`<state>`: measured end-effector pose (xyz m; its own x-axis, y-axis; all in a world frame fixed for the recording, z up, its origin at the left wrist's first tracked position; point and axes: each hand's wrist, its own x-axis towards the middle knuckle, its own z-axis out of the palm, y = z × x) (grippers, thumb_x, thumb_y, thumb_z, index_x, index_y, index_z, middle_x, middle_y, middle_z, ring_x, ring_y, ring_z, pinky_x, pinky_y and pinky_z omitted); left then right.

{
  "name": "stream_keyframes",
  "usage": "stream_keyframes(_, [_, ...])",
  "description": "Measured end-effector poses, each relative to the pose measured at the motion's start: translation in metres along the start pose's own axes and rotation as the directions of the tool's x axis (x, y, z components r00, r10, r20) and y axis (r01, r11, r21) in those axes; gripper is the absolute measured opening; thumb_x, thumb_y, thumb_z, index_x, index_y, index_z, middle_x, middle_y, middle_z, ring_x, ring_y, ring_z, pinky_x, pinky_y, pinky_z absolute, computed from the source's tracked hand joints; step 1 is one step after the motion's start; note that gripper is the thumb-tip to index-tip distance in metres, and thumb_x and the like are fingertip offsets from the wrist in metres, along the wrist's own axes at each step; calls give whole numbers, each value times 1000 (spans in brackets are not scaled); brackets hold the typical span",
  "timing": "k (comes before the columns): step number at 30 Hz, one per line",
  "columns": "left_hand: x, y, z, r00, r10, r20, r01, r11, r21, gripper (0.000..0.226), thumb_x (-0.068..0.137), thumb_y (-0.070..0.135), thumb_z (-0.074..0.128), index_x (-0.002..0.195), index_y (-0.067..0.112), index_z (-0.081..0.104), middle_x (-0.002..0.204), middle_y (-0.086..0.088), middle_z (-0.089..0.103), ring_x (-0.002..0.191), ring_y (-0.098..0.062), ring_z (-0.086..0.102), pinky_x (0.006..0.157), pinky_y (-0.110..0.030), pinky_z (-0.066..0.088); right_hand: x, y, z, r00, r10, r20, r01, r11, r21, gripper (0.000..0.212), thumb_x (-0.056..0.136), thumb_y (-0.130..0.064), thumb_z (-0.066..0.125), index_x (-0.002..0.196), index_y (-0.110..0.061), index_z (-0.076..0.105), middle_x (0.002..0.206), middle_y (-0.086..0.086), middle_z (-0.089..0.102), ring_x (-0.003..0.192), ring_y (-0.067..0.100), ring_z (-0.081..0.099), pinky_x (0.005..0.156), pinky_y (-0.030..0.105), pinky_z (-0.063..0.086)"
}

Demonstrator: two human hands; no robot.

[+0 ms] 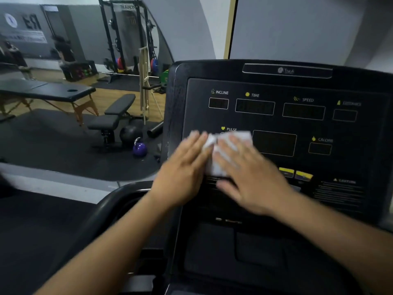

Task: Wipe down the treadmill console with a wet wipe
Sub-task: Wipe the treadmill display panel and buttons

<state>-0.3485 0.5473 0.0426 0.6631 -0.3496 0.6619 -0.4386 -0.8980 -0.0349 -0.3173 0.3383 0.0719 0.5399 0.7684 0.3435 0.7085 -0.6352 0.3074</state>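
Two hands lie flat on the black treadmill console (276,116); the left hand (185,165) and the right hand (248,173) are side by side, fingers stretched out, both pressing on a white wet wipe (214,158); neither is clenched. The wipe is spread on the panel just under the PULSE label (231,129), at nine o'clock from the large dark display (274,143); both hands are blurred.

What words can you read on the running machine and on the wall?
"INCLINE", "TIME", "SPEED", "PULSE": on the treadmill console.
Label at far right: blurred, maybe "DISTANCE".
"CALORI": console, blurred ending.
Caution sign and its small print: too blurred.
Top logo: unreadable.
"R3": far wall, mirrored.
Rack banner: blurred.
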Motion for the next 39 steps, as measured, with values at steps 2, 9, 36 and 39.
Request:
stream_keyframes(2, [46,-19,-16,999,-25,-24,27,998,64,52,96,18,46,145,2,40,155,-21,31,145,-40,25,117,-53,24,41,29,-22,996,71,-59,-74,996,-48,73,91,-57,30,149,-12,32,158,14,23,147,32,12,119,46,11])
stream_keyframes(9, [84,-20,-27,996,-84,-6,84,993,77,61,96,31,33,152,7,29,161,-16,18,149,-35,11,120,-52,11,64,37,-43,979,192,-73,-195,980,-40,72,95,-59,18,154,-17,15,162,8,3,149,27,-7,120,43,-3])
stream_keyframes(36, [-14,47,17,970,141,196,-156,986,64,78,99,55,33,153,1,18,161,-22,7,150,-37,0,119,-53,12,-62,-2,6,997,82,-4,-82,995,49,72,97,-64,28,148,-14,34,159,9,23,149,27,8,118,45,21])
stream_keyframes(39, [53,25,4,985,112,131,-129,983,130,78,100,55,28,153,-1,17,161,-23,8,150,-37,1,121,-51,9,-13,42,-18,992,119,-53,-119,993,-3,72,97,-62,25,147,-12,38,158,14,23,148,30,10,119,45,13])
